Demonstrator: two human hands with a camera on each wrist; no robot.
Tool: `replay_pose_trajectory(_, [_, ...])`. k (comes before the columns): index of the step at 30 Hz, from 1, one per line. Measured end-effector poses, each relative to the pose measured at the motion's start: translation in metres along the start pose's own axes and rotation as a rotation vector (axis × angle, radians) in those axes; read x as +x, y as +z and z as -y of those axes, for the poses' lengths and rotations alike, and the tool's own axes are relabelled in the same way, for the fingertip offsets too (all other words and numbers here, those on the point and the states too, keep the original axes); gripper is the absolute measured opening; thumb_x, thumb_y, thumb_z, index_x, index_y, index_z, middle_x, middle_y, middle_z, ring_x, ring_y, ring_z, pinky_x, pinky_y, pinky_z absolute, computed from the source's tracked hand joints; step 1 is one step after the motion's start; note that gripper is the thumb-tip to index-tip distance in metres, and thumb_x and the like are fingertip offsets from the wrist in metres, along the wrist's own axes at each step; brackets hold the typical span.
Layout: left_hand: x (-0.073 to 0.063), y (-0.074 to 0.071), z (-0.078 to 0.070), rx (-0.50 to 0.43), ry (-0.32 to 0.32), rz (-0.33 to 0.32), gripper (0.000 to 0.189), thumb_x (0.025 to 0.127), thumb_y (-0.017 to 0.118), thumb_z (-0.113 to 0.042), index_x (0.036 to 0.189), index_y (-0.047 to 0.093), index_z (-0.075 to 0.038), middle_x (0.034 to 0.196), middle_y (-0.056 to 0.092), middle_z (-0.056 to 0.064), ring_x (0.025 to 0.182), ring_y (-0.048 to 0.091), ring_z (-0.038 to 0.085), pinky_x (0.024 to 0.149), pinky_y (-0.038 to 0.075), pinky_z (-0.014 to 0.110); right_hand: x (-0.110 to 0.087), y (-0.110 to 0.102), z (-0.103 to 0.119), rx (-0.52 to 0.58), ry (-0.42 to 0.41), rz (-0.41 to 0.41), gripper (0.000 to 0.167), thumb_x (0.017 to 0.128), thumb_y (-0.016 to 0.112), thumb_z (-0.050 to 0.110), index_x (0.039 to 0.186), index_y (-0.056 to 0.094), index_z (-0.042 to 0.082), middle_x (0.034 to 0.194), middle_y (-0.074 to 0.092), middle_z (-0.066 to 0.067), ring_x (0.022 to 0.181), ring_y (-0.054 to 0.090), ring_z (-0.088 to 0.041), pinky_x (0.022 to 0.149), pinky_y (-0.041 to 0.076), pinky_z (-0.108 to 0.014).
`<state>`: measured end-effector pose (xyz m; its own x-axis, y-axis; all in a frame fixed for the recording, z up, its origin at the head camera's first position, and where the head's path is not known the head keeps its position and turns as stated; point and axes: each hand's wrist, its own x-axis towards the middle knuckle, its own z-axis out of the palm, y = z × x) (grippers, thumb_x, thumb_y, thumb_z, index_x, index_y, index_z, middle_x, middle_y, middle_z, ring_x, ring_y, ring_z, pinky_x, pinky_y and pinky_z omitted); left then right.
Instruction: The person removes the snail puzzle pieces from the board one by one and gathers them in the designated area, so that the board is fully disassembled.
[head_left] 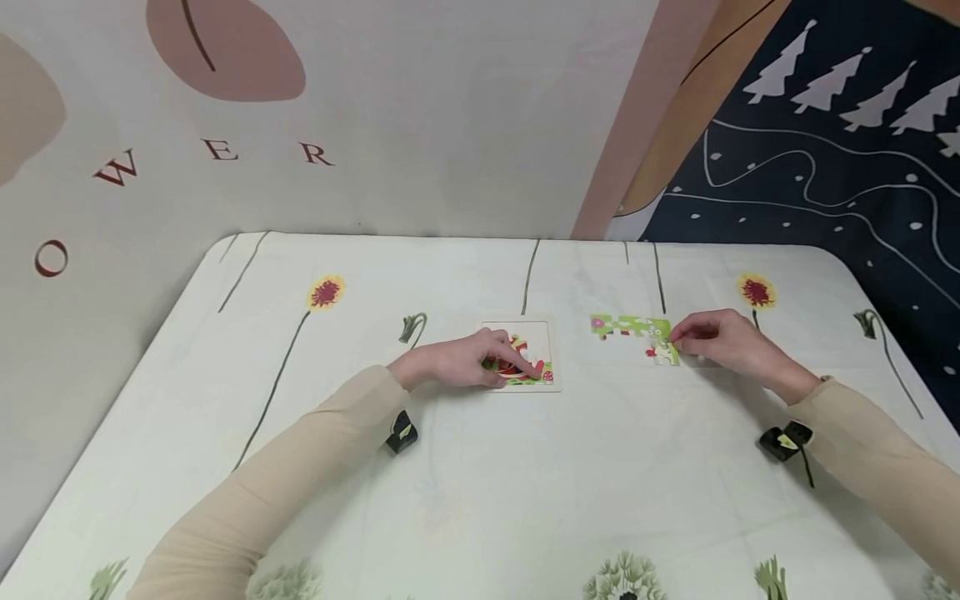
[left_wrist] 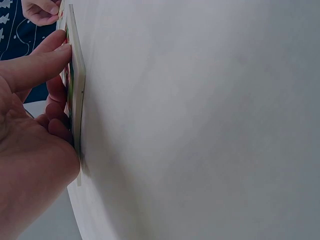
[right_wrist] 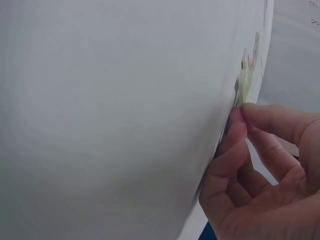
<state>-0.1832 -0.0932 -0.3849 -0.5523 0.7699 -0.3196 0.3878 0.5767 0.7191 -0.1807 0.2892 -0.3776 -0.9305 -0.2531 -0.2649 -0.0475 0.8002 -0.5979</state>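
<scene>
A square puzzle board (head_left: 521,327) with a pale frame lies flat at the middle of the table, colourful pieces fitted in its lower part. My left hand (head_left: 480,358) rests on it, index finger stretched toward the lower right pieces. In the left wrist view, the thumb and fingertips touch the top of the board (left_wrist: 78,95). To the right lie joined green puzzle pieces (head_left: 633,326) in an upside-down L, showing a pink flower and a white animal. My right hand (head_left: 723,343) pinches the right edge of these pieces (right_wrist: 245,82) between thumb and index finger.
A white cloth (head_left: 480,475) printed with flowers and stems covers the table. Behind it stands a pale printed wall hanging (head_left: 450,125), with a dark tree-patterned cloth (head_left: 817,158) at the right. Small black wrist devices (head_left: 785,440) sit below both sleeves.
</scene>
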Motion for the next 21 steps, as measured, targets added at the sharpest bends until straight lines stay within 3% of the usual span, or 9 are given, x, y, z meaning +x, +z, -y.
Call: replay_pose_trajectory(21, [0.0003,-0.0006,0.0000,0.003,0.001,0.001,0.040,0.096,0.061,-0.007,0.132,0.067,-0.022,0.103,0.050,0.004,0.101,0.038,0.019,0.087,0.035,0.030,-0.0010,0.0037,-0.0031,-0.013,-0.034,-0.034,0.020,0.093,0.069,0.017,0.107,0.073,0.003,0.102,0.071,-0.012,0.081,0.053,-0.009,0.069,0.044,-0.022])
